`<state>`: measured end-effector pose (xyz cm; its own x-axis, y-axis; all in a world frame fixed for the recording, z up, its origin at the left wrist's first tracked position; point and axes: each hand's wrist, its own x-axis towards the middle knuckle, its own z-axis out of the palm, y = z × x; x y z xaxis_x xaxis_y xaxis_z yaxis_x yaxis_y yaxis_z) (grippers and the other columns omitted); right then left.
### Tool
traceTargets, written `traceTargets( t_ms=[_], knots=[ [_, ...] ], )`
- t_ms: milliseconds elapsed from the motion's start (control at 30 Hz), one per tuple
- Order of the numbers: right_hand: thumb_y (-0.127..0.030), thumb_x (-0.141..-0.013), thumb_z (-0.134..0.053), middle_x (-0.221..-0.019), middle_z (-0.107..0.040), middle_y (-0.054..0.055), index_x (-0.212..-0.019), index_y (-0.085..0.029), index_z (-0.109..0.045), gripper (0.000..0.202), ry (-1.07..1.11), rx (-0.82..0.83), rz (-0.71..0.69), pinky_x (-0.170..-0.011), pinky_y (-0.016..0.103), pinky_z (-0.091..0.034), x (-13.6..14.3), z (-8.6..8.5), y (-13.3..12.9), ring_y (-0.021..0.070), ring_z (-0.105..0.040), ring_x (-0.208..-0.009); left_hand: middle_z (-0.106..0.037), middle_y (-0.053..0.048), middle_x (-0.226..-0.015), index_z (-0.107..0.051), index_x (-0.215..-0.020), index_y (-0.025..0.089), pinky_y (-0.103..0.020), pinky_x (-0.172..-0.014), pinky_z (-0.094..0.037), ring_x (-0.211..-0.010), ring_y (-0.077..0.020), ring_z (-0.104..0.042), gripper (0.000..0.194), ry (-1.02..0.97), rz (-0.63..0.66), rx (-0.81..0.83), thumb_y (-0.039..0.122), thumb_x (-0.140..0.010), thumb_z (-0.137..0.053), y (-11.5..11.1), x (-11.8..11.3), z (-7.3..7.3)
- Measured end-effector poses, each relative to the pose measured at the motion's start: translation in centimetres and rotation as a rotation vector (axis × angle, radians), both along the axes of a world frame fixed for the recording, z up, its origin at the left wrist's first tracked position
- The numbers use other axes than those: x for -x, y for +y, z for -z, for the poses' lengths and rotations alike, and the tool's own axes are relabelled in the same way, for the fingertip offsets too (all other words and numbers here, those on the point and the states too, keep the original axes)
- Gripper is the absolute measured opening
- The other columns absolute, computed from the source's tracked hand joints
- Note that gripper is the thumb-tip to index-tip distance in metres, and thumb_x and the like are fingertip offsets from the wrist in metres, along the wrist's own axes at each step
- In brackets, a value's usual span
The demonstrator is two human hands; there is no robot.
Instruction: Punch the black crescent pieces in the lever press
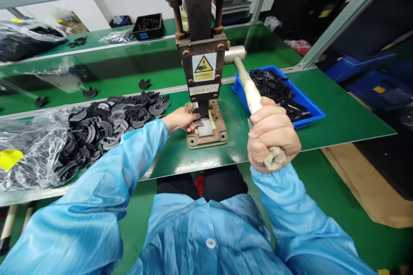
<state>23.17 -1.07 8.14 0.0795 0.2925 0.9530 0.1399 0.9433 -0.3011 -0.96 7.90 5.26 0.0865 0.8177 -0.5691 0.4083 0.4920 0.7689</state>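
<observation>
A hand-operated press (201, 60) with a warning label stands in front of me on the green table. My left hand (182, 119) pinches a dark curved plastic part (199, 123) at the foot of the press, under its ram (203, 107). Most of that part is hidden by my fingers and the ram. My right hand (272, 133) is wrapped round the taped end of the press lever (248, 81), which slants down towards me from the right side of the press.
Left of the press lies a heap of dark curved parts (112, 124), beside a clear plastic bag (32, 150). On the right stands a blue tray (318, 114) holding thin black pieces (277, 90). A black bin (161, 23) sits further back.
</observation>
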Motion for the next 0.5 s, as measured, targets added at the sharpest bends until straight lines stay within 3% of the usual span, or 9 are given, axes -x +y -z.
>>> traceTargets(
  t_ms=[133, 333, 500],
  knots=[
    [-0.034, -0.092, -0.075, -0.076, -0.065, -0.004, -0.076, -0.025, -0.059, 0.024, -0.006, -0.025, 0.013, -0.114, 0.062, -0.056, 0.0, -0.1, 0.1, 0.0190, -0.071, -0.093, -0.065, 0.002, -0.055, -0.061, -0.094, 0.021, -0.016, -0.044, -0.044, -0.040, -0.0092, -0.057, 0.020, -0.040, 0.007, -0.003, 0.031, -0.099, -0.077, 0.0, 0.3, 0.3],
    [-0.032, -0.090, -0.076, -0.077, -0.067, -0.003, -0.078, -0.024, -0.061, 0.021, -0.033, -0.047, -0.006, -0.115, 0.061, -0.056, -0.3, -0.1, 0.2, 0.0196, -0.071, -0.095, -0.068, -0.002, -0.058, -0.061, -0.098, 0.021, -0.020, -0.047, -0.053, -0.047, -0.0148, -0.067, 0.022, -0.092, -0.011, -0.037, 0.039, -0.100, -0.075, 0.0, 0.9, 1.1],
    [-0.037, -0.093, -0.075, -0.076, -0.066, -0.004, -0.078, -0.025, -0.061, 0.023, -0.043, -0.036, 0.011, -0.115, 0.062, -0.056, -0.4, 0.0, 0.2, 0.0196, -0.071, -0.095, -0.068, -0.002, -0.062, -0.058, -0.094, 0.021, -0.021, -0.048, -0.054, -0.049, -0.0149, -0.067, 0.022, -0.096, -0.012, -0.055, 0.035, -0.099, -0.075, -0.6, 0.8, 1.2]
  ],
)
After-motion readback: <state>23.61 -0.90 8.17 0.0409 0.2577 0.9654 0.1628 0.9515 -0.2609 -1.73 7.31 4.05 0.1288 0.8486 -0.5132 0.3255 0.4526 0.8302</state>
